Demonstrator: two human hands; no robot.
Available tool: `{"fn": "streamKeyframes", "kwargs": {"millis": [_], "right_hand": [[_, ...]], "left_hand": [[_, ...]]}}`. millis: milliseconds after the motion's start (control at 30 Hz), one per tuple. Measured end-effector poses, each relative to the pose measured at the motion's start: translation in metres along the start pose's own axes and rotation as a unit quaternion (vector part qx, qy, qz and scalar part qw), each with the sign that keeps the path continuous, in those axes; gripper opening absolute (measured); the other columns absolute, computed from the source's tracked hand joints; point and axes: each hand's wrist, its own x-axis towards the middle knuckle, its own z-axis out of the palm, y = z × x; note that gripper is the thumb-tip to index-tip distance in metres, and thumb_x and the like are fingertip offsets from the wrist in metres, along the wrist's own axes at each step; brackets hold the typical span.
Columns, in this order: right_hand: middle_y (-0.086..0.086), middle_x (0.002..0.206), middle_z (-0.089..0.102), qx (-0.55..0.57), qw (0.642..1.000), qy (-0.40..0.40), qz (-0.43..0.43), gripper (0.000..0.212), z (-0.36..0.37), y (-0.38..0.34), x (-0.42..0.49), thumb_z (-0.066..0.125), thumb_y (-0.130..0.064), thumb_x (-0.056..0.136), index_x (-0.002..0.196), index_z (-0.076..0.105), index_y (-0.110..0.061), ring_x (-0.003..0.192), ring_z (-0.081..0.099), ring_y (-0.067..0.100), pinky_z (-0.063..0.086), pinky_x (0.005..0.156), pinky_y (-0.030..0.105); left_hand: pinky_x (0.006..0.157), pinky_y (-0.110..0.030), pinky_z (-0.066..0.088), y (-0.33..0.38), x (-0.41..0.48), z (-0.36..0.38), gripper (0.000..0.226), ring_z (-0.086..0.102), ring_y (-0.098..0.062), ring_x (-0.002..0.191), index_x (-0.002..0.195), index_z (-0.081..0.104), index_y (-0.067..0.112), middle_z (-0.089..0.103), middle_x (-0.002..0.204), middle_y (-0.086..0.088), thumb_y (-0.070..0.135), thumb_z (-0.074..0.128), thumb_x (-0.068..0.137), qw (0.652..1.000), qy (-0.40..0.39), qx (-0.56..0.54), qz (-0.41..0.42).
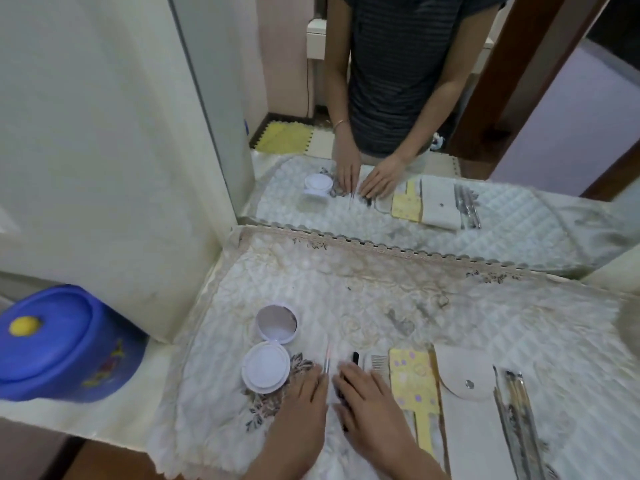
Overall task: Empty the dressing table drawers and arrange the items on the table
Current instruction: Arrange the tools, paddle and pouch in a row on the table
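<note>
Both hands low on the counter [398,292], palms down over its quilted lace cloth. Left hand [301,407] flat, fingers loosely extended, fingertips touching the near end of the thin tweezers [327,358], which lie pointing away toward the far side; not closed around them. Right hand [367,407] spread open just right of that, resting over a black stick-like item [355,360] (only its far tip and a dark sliver near the fingers visible). Left of the left hand, touching nothing: an open white compact mirror [272,351]. Right of the right hand, in a row: small comb [377,362], yellow patterned card [414,386], cream snap pouch [465,386], then metal tools [516,407] at the far right. Blue lidded tub [65,344] off the counter, far left. Mirror [433,133] along the far edge, reflecting the same layout.
</note>
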Motion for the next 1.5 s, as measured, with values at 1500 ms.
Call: {"fn": "streamKeyframes", "kwargs": {"millis": [1500], "right_hand": [[0.005, 0.116, 0.066, 0.1, 0.977, 0.174, 0.068, 0.047, 0.018, 0.038, -0.032, 0.058, -0.022, 0.068, 0.115, 0.055, -0.017, 0.112, 0.044, 0.009, 0.027, 0.1, 0.022]], "left_hand": [[0.094, -0.044, 0.046, -0.04, 0.0, -0.044, 0.086, 0.036, -0.026, 0.12, 0.131, 0.046, 0.011, 0.047, 0.131, -0.012, 0.061, 0.054, 0.062, 0.982, 0.046, -0.114, -0.142]]}}
